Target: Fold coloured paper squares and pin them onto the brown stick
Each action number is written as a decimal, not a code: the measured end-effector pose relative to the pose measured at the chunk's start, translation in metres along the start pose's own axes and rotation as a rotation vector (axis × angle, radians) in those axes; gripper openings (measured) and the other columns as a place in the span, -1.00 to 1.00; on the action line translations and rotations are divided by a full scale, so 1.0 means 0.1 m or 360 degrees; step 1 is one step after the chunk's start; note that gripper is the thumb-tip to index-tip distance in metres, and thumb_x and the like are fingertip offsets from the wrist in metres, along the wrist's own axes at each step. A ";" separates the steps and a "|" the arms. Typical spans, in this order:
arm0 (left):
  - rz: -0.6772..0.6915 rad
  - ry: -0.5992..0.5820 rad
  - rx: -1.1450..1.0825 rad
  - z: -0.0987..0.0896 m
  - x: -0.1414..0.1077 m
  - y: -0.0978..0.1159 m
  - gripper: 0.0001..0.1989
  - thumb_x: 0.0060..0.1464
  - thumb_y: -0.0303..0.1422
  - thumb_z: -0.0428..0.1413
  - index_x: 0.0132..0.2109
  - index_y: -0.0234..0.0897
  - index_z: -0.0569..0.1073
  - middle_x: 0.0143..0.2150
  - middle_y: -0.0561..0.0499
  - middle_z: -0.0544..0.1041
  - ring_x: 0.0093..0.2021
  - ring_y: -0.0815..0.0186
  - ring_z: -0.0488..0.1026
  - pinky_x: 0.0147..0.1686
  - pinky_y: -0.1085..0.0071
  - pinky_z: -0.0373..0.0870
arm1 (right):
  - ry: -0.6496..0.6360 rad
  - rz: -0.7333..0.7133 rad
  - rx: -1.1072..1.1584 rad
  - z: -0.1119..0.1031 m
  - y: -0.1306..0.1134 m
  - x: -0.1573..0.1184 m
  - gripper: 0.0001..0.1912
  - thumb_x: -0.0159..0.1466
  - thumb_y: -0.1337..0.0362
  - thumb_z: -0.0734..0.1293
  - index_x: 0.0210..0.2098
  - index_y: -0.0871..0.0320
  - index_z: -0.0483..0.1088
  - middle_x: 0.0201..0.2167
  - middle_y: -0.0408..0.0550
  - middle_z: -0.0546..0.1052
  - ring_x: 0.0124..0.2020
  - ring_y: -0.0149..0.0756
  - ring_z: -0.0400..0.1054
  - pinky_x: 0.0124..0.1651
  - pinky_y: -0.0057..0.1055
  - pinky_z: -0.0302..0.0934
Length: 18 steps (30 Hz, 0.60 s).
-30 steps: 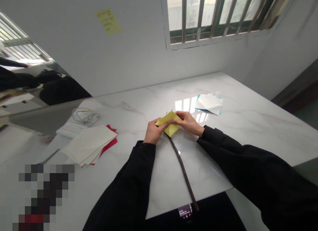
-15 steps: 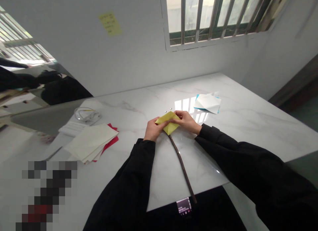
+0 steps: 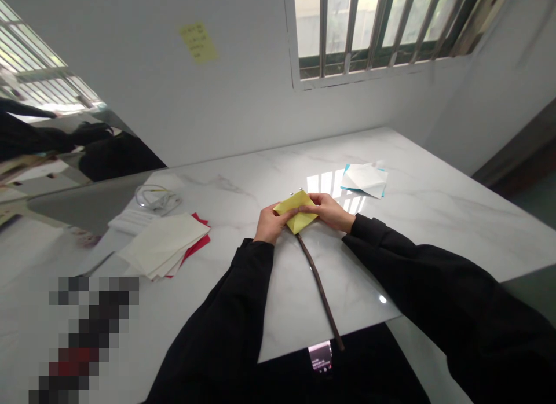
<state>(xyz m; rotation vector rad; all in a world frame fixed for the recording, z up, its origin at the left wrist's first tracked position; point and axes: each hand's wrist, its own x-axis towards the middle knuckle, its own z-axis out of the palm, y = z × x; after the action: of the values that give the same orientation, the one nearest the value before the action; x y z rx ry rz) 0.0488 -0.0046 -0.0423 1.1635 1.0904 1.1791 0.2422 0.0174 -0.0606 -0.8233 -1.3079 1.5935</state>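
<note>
Fingers (image 3: pixel 309 209) of the right hand (image 3: pixel 333 212) and of the left hand (image 3: pixel 268 224) pinch a folded yellow paper (image 3: pixel 303 222) between them, the left hand at its left side and the right hand at its right, thumbs meeting near the middle of its upper face. The paper is held over the middle of the bench (image 3: pixel 434 219), with 1 corner toward the wall and 1 toward the person; creases cross its face. A dark stick (image 3: pixel 320 288) runs from just below the near corner to past the bench's near edge; whether its far end touches the paper, I cannot tell. Just beyond the paper lie 2 small shiny dots.

To the left, cream sheets (image 3: pixel 160 248) overlap red sheets (image 3: pixel 198 246), and a coiled white cable (image 3: pixel 152 197) lies behind them. To the right, well apart from the hands, white sheets (image 3: pixel 366 180) lie over blue ones. A yellow note (image 3: pixel 198 42) is stuck to the wall; its writing is too small to read. Below the bench edge, a lit screen (image 3: pixel 320 358) shows against black cloth. At lower left, something dark and red is blurred out.
</note>
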 end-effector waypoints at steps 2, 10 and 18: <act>-0.0001 -0.0014 -0.0029 0.01 0.00 0.00 -0.47 -0.34 -0.13 0.55 -0.25 -0.37 0.63 -0.34 -0.03 0.64 -0.32 0.22 0.56 -0.26 0.37 0.46 | -0.0019 0.0020 0.0019 -0.01 -0.01 -0.01 -0.54 0.08 0.07 0.62 -0.11 0.15 0.58 -0.16 -0.03 0.67 -0.22 -0.21 0.53 -0.08 -0.28 0.42; 0.0003 0.0038 0.0040 0.01 0.01 -0.01 -0.46 -0.34 -0.12 0.54 -0.25 -0.39 0.64 -0.37 -0.04 0.64 -0.34 0.21 0.55 -0.32 0.39 0.44 | -0.0036 0.0000 -0.0019 0.03 -0.07 -0.04 -0.55 0.08 0.08 0.62 -0.10 0.16 0.58 -0.16 -0.05 0.66 -0.23 -0.23 0.53 -0.11 -0.33 0.41; -0.0037 0.0049 -0.0061 0.03 0.00 0.01 -0.43 -0.36 -0.15 0.56 -0.21 -0.39 0.63 -0.30 -0.10 0.67 -0.22 0.09 0.62 -0.20 0.28 0.54 | 0.0067 -0.0211 -0.0293 0.06 -0.12 -0.05 -0.43 0.12 0.00 0.59 0.01 0.14 0.47 -0.13 0.00 0.60 -0.13 -0.17 0.51 -0.08 -0.27 0.44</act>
<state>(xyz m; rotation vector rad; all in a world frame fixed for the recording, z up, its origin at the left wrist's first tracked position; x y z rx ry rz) 0.0518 -0.0046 -0.0411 1.1034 1.0975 1.1984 0.2415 0.0106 -0.0483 -0.8586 -1.4634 1.3602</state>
